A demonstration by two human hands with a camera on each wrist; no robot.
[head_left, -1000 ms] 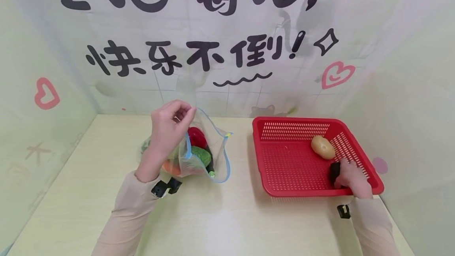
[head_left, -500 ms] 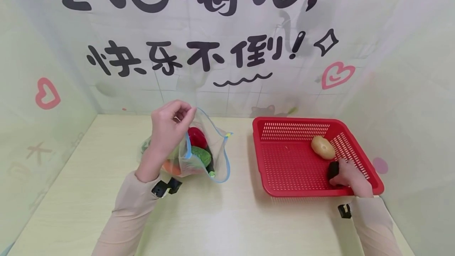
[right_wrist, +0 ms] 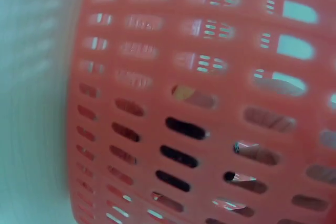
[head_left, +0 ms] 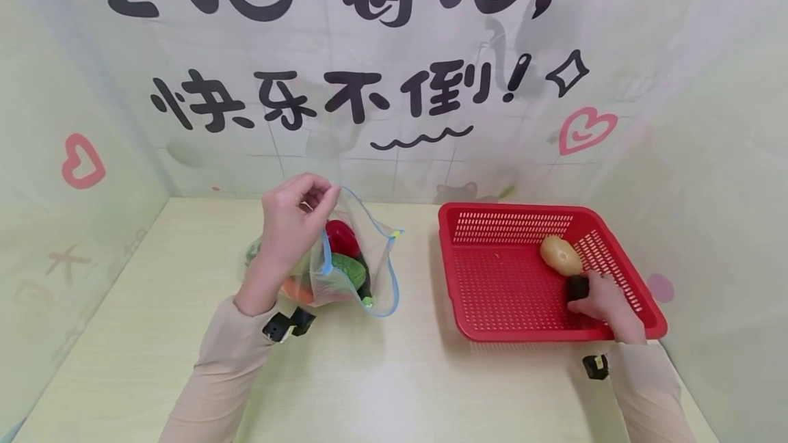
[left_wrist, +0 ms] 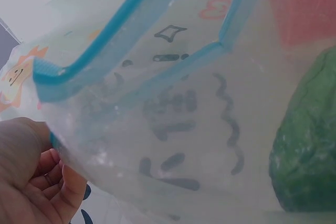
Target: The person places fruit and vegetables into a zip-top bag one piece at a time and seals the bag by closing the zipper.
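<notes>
My left hand [head_left: 294, 221] pinches the rim of a clear zip bag [head_left: 384, 279] with a blue edge; its mouth gapes toward the right. Inside the bag lie a glossy red vegetable [head_left: 342, 238], a green leafy one [head_left: 348, 269], an orange piece [head_left: 298, 288] and a dark long one with a green tip [head_left: 367, 301]. In the red basket [head_left: 452, 286], my right hand [head_left: 606, 303] grips a black rounded object [head_left: 577, 288], whose kind I cannot tell. A potato [head_left: 560, 256] lies just beyond that hand. The right wrist view shows mostly the basket's slotted wall [right_wrist: 157, 87].
The pale wooden table [head_left: 382, 381] runs up to a printed backdrop [head_left: 345, 156] behind the bag and basket. Side panels [head_left: 726, 224] stand close to the basket on the right and beyond the table's left edge.
Within the basket, my right hand and the black object have shifted slightly, with the object now closer to the potato. My left hand and the bag hold still.
</notes>
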